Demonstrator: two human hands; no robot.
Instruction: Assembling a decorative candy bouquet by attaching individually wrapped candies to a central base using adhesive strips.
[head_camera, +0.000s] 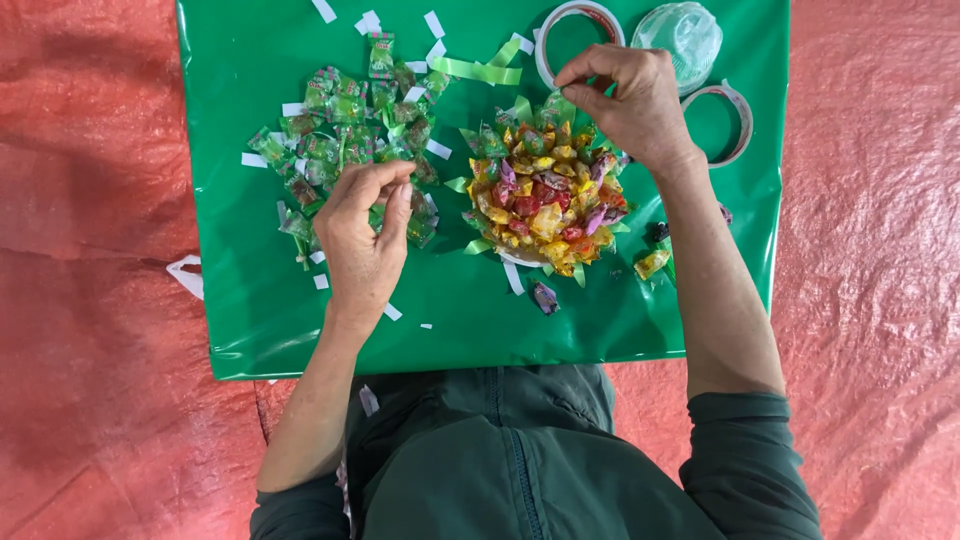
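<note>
Green wrapping sheet (260, 330) | candy mound (545, 200) at centre, densely covered, judged mostly built | loose green-wrapped candies (345, 130) at 10 o'clock remain | left hand (362, 235) pinched on a green candy | right hand (630, 100) fingertips together at mound's 12 o'clock | tape rolls (578, 20) at 1 o'clock

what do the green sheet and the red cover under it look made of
Green sheet: likely glossy plastic or foil wrap, smooth, with bright reflections and soft creases. Red cover: apparently woven plastic tarpaulin, matte, with a fine weave texture and wrinkles.
</note>
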